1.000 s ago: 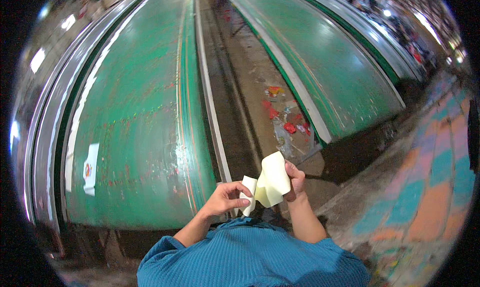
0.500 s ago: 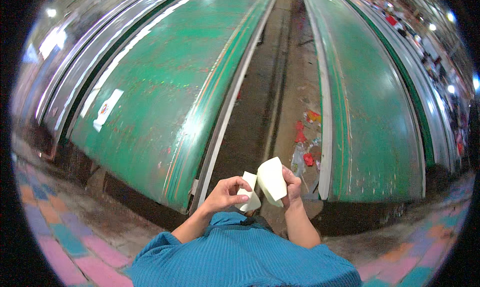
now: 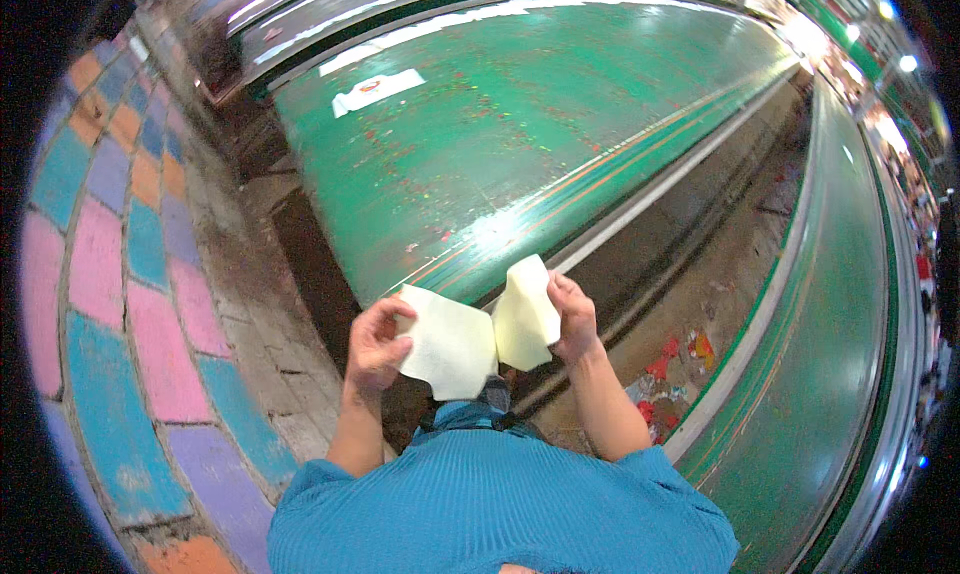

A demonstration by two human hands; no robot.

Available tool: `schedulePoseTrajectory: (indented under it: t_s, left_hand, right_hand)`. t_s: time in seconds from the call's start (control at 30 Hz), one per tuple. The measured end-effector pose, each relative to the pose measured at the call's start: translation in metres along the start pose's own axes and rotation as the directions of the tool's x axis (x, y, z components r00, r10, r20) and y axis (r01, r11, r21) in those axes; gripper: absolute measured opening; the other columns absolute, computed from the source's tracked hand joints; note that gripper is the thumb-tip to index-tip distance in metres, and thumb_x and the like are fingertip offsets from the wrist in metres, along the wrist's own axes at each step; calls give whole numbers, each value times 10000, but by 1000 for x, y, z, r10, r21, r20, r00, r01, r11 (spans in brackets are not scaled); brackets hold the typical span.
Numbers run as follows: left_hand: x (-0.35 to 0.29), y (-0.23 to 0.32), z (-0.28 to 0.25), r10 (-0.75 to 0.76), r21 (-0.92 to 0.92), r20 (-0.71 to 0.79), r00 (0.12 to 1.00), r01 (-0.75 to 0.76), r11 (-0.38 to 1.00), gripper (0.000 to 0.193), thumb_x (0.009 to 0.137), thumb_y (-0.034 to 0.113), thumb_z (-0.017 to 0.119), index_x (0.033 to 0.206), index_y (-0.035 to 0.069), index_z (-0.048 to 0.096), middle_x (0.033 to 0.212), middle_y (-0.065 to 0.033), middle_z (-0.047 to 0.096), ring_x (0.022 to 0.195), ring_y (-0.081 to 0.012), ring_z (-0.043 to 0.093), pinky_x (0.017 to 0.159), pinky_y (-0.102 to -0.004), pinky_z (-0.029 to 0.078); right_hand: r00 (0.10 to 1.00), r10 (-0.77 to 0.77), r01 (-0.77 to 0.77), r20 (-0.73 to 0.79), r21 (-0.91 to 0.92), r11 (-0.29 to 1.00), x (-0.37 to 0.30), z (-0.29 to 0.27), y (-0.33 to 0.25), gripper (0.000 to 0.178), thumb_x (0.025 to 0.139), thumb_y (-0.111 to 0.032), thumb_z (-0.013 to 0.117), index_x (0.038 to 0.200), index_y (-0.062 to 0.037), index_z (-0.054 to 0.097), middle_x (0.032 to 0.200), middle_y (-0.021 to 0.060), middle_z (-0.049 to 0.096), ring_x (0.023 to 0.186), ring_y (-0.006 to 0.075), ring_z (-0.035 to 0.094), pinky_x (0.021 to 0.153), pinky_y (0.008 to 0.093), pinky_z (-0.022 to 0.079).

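Note:
My left hand (image 3: pixel 378 344) pinches the outer edge of a broad, flat pale yellow cloth piece (image 3: pixel 447 342) between thumb and fingers. It has cut edges and a notched lower corner. In my right hand (image 3: pixel 572 317) is another pale yellow cloth piece (image 3: pixel 526 314), bent and held more upright, with my fingers closed round its right edge. The two pieces meet in the middle in front of my chest. Whether they are joined there or only touching, I cannot tell. Both are held in the air above the gap by the green table's near end.
A long green table (image 3: pixel 480 174) stretches ahead, a white printed piece (image 3: pixel 378 92) lying on it. To the right runs a second green table (image 3: pixel 800 374). Between them, a floor gap (image 3: pixel 650 304) holds red and orange scraps (image 3: pixel 665 359). Painted paving (image 3: pixel 170 354) lies left.
My view has swung left, bringing the painted paving into sight. The hands have moved apart, and the left piece now lies opened out flat instead of edge-on.

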State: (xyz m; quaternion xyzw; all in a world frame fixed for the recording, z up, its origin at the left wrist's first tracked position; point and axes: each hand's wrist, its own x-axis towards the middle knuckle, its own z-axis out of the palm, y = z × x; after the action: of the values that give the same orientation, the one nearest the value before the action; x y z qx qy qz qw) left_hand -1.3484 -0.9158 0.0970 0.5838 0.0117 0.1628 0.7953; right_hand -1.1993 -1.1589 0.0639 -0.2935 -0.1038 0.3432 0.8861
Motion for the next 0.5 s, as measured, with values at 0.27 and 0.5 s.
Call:
schedulePoseTrajectory:
  t_s: [0.27, 0.5]
  left_hand:
    - [15, 40, -47, 286, 62, -362, 887, -283, 957, 348, 775, -49, 562, 1122, -14, 565, 1162, -93, 556, 1083, -201, 540, 945, -325, 418]
    - [88, 30, -51, 163, 372, -514, 842, 48, 927, 376, 775, -15, 584, 1150, -17, 568, 1121, -82, 594, 1037, -180, 573, 945, -308, 430]
  right_hand:
    - [1000, 18, -18, -5, -81, 997, 122, -13, -44, 189, 933, -225, 566, 997, -52, 604, 907, 73, 670, 787, 183, 667, 707, 331, 550]
    - [990, -84, 62, -116, -181, 982, 207, -53, -133, 191, 942, -244, 548, 953, -66, 614, 908, 65, 670, 771, 189, 661, 700, 338, 543]
